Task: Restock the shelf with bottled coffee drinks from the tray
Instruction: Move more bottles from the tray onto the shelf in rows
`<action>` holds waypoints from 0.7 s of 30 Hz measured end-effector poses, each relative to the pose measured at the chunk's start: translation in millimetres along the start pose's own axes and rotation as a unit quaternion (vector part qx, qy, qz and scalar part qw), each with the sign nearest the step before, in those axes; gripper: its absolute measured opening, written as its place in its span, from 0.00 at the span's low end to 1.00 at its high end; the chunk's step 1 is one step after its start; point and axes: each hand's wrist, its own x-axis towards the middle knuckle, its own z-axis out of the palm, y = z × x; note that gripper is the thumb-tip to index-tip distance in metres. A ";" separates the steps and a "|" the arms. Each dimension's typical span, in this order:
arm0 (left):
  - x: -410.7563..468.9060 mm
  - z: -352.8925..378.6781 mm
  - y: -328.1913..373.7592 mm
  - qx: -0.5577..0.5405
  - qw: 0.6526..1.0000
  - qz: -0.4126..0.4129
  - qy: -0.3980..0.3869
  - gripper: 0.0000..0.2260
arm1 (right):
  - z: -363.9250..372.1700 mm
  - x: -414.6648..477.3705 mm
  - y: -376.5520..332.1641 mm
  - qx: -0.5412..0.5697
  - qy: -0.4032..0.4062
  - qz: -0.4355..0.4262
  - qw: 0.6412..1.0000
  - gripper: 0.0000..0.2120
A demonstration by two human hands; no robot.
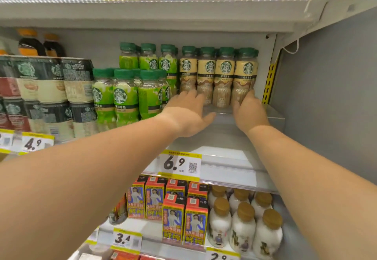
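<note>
A row of beige-labelled coffee bottles [224, 72] with green caps stands at the right end of the middle shelf [224, 157], with more bottles behind them. They sit in a clear shallow tray [219, 110] whose front lip shows between my hands. My left hand [189, 113] grips the tray's left side at the base of the leftmost bottle. My right hand [247, 113] holds its right side by the rightmost bottle. The fingertips of both hands are hidden behind the bottles.
Green-labelled coffee bottles [122, 94] stand just left of the tray, and shrink-wrapped multipacks [51, 88] lie further left. The cabinet's side wall [326, 96] is close on the right and an upper shelf [142, 15] hangs overhead. Below are juice cartons [183, 219] and white bottles [244, 223].
</note>
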 end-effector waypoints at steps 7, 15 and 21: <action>-35.3 -13.7 -11.1 0.014 0.994 0.081 0.073 0.31 | -35.9 -5.0 -11.9 -0.058 -0.006 -0.007 0.998 0.35; -108.8 17.5 -48.6 0.010 0.988 0.142 0.061 0.38 | -50.7 -88.5 -48.5 -0.251 -0.060 -0.097 0.961 0.40; -152.3 17.0 -61.4 -0.030 0.986 0.156 0.059 0.39 | -64.2 -158.7 -67.9 -0.262 -0.038 -0.117 0.957 0.40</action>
